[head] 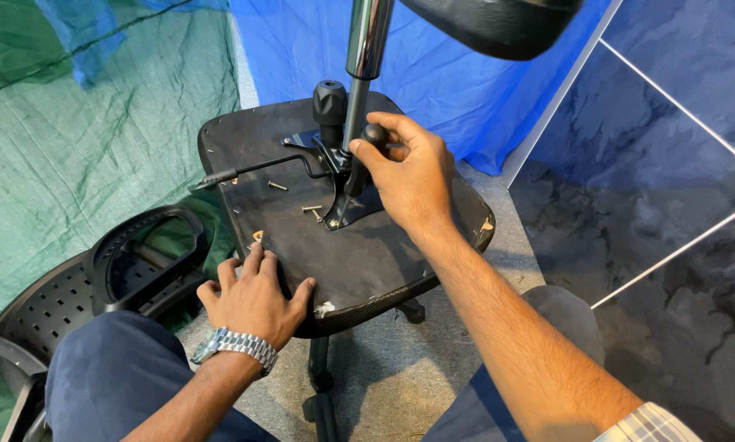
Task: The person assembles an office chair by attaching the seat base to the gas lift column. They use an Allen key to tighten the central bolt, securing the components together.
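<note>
Black and scuffed, the upturned chair seat (367,262) lies in front of my knees with its underside facing me. My left hand (255,299) rests flat on the near edge, fingers spread, steadying it. My right hand (412,176) is curled tight around a dark round knob (375,135) beside the chrome gas cylinder (366,49), at the metal mechanism plate (334,176) in the seat's middle. Loose screws (278,186) lie on the seat near a thin black lever (253,169). I judge it best to press firmly with the left palm and turn the knob slowly, keeping clear of the screws.
</note>
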